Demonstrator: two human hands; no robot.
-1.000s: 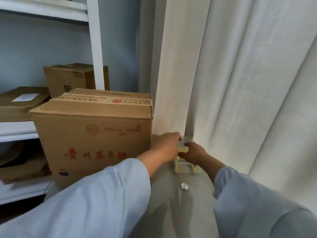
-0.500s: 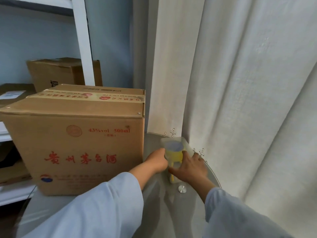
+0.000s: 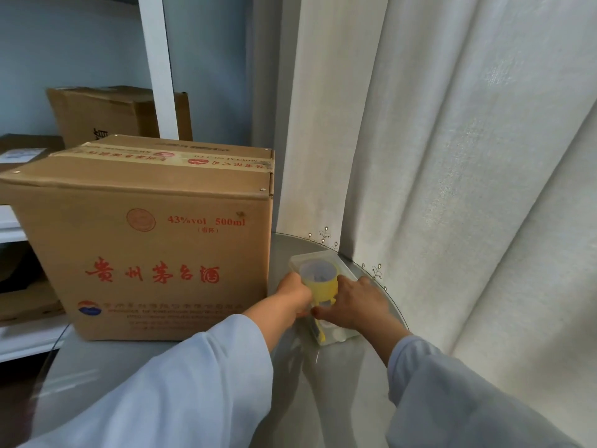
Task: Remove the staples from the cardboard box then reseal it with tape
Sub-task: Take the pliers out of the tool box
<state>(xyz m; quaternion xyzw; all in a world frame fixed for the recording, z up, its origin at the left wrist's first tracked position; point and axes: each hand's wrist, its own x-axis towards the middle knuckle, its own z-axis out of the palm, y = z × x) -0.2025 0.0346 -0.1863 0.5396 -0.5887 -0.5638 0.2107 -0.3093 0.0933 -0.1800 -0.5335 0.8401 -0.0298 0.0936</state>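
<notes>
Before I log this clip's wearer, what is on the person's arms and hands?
Both arms wear loose, wide, pale grey-blue sleeves ending above the wrists. The left hand and right hand are bare: no gloves, and no rings or watch visible.

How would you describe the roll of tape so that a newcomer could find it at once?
Start at the big printed cardboard box on the round glass table. Right of it, by the curtain, both hands reach into a clear plastic tray. The tape roll is the only yellow ring there.
</notes>
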